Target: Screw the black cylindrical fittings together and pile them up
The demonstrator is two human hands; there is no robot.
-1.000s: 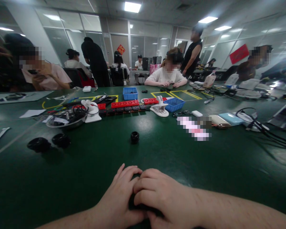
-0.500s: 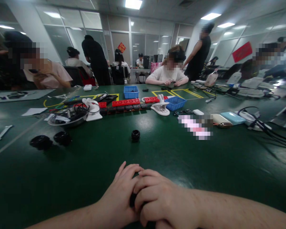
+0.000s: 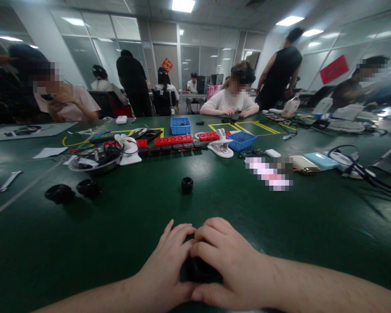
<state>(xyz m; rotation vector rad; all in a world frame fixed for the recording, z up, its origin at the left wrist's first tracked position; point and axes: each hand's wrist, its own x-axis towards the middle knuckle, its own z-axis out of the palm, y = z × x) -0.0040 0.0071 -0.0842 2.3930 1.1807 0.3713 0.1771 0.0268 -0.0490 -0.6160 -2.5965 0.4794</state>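
My left hand (image 3: 164, 265) and my right hand (image 3: 226, 265) meet at the near edge of the green table (image 3: 280, 226). Both wrap round a small black round part (image 3: 198, 270) that shows only in the gap between them. My fingertips touch above it. A similar small black ring-shaped part (image 3: 187, 184) stands alone on the table a little beyond my hands. Two wider black round parts (image 3: 60, 193) (image 3: 88, 188) lie off to the left.
A clear bowl (image 3: 96, 160) with cables, white clamps (image 3: 220, 147), red power strips (image 3: 172, 140) and blue bins (image 3: 180, 125) line the table's middle. Phones and cables (image 3: 355, 167) lie to the right, a wrench (image 3: 8, 181) at far left. Several people sit or stand beyond.
My hands have shifted slightly forward and parted a little, so more of the black part shows between them. A standing person at the back has moved right.
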